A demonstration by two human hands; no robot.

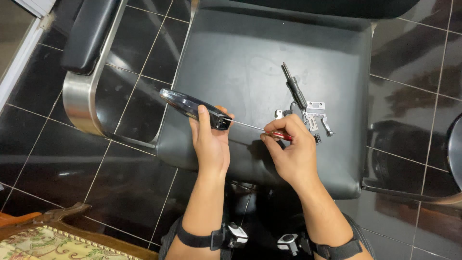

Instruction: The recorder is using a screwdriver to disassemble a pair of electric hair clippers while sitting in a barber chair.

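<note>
Over the black leather chair seat [250, 62], with its chrome armrest [79, 96] off to the left and dark glossy floor tiles [57, 159] all around, both hands meet just above the front edge. The left hand [210, 144] is clamped around the hair clipper body [192, 107], thumb laid along its top, blade end turned toward the right. The right hand [292, 151] pinches a red-handled screwdriver [257, 129], its thin shaft running straight across into the clipper's head. So this looks like the screw-driving stage, tip seated at the clipper's end, though the screw itself is too small to make out. Just beyond the right hand, lying on the seat, a metal blade plate [315, 115] with small loose parts, and a dark pen-like tool [294, 86] angled away. Next move, by my reckoning, calls for steady twisting with the shaft kept in line and the clipper held dead still
</note>
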